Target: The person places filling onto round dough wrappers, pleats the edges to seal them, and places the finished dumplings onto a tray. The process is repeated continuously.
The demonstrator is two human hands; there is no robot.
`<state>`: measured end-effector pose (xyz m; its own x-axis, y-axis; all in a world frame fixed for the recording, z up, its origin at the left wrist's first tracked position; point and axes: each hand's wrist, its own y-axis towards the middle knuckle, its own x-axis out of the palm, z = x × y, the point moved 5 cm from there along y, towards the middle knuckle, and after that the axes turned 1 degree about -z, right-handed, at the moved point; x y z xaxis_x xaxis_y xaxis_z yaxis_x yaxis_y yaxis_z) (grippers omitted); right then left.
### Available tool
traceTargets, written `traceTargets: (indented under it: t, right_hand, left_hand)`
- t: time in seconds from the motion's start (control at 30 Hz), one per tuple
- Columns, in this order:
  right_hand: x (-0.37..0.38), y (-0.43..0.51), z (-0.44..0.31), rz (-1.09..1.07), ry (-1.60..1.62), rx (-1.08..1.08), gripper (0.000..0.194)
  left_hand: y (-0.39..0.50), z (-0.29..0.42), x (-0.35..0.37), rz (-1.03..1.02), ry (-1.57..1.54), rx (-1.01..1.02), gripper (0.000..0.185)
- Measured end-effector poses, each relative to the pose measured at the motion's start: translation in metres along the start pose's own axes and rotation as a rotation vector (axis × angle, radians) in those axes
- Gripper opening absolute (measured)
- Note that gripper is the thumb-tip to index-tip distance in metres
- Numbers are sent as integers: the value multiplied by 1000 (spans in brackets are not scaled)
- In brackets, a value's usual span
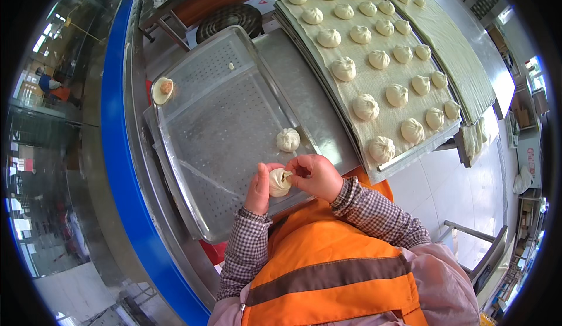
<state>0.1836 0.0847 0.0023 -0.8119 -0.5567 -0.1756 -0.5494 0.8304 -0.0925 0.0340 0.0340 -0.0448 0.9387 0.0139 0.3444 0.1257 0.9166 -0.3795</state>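
My left hand (259, 187) cups a partly pleated dough bun (279, 183) above the near edge of a perforated metal tray (219, 119). With thumb and forefinger, my right hand (317, 177) pinches the bun's gathered rim, where a small gap still shows. Just beyond my hands a closed, pleated bun (288, 140) sits on the tray. A flat dough round with a lump of orange-brown filling (166, 86) rests at the tray's far left rim. One small scrap of dough (231, 66) lies farther back on the tray.
To the right, a cloth-lined board (373, 71) holds rows of pleated buns, and a second lined board (452, 54) adjoins it. A blue-edged counter (116, 106) borders the left. Behind the tray stands a dark round ridged object (228, 21). A metal-framed stool (487, 247) is at lower right.
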Motion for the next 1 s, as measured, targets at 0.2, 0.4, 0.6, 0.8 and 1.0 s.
traceTargets:
  t: [0.2, 0.4, 0.6, 0.8, 1.0]
  right_hand:
    - [-1, -1, -17, 96, -369, -483, 22]
    - [-1, -2, -9, 12, -33, -37, 23]
    - [-1, -6, -26, 39, -386, -494, 21]
    - [-1, -7, -28, -54, -223, -253, 17]
    - [1, -8, -16, -51, -436, -402, 20]
  left_hand:
    - [-7, 13, 5, 65, 205, 101, 61]
    - [-1, 2, -4, 39, 189, 156, 58]
    - [-13, 24, 8, 64, 290, 63, 65]
    - [-2, 7, -3, -65, 168, 94, 60]
    - [-12, 29, 13, -34, 344, 97, 68]
